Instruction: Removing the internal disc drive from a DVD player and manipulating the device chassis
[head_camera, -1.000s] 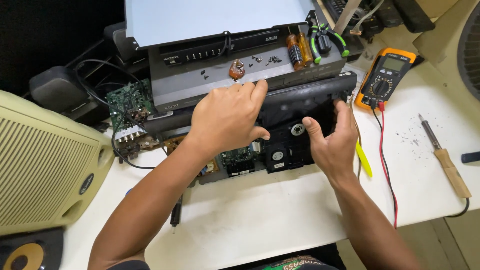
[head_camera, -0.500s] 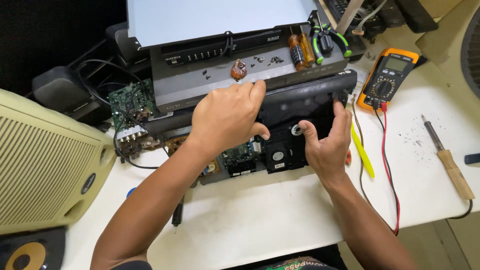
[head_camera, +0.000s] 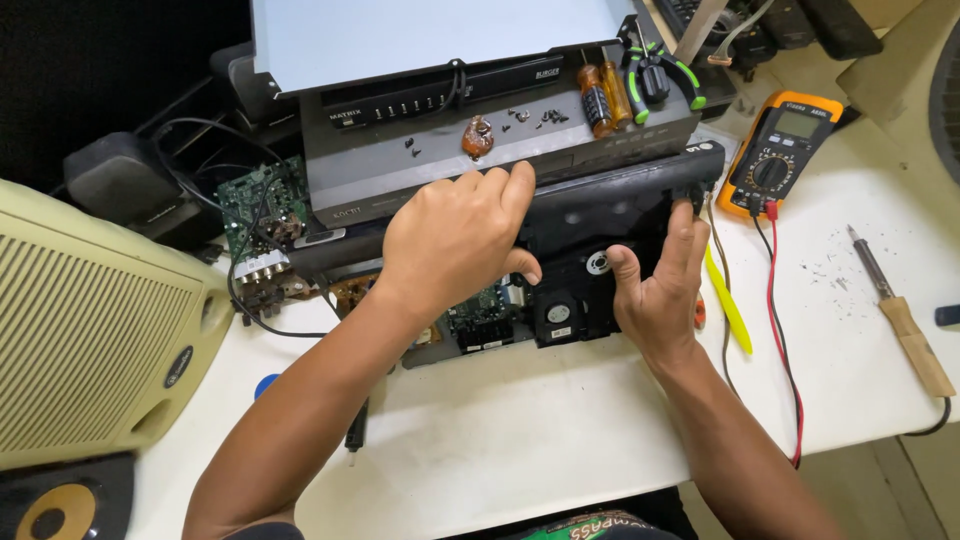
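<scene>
An opened black disc player (head_camera: 600, 215) lies on the white table (head_camera: 520, 450), with its black drive block (head_camera: 570, 300) and a green circuit board (head_camera: 480, 315) exposed. My left hand (head_camera: 455, 240) lies over the middle of the player, fingers curled on its upper edge. My right hand (head_camera: 655, 295) grips the drive block at the right end, thumb on its top and fingers up along the side.
Behind the player stands a grey set-top box (head_camera: 500, 140) with loose screws, two orange-handled screwdrivers (head_camera: 605, 95) and green-handled pliers (head_camera: 665, 70). An orange multimeter (head_camera: 780, 150) with red and black leads, a soldering iron (head_camera: 900, 315) and a yellow probe (head_camera: 728, 305) lie right. A beige speaker (head_camera: 90, 330) stands left.
My right hand has slid left and down along the player's right end and now clasps the drive block. My left hand has stayed on the player's upper edge.
</scene>
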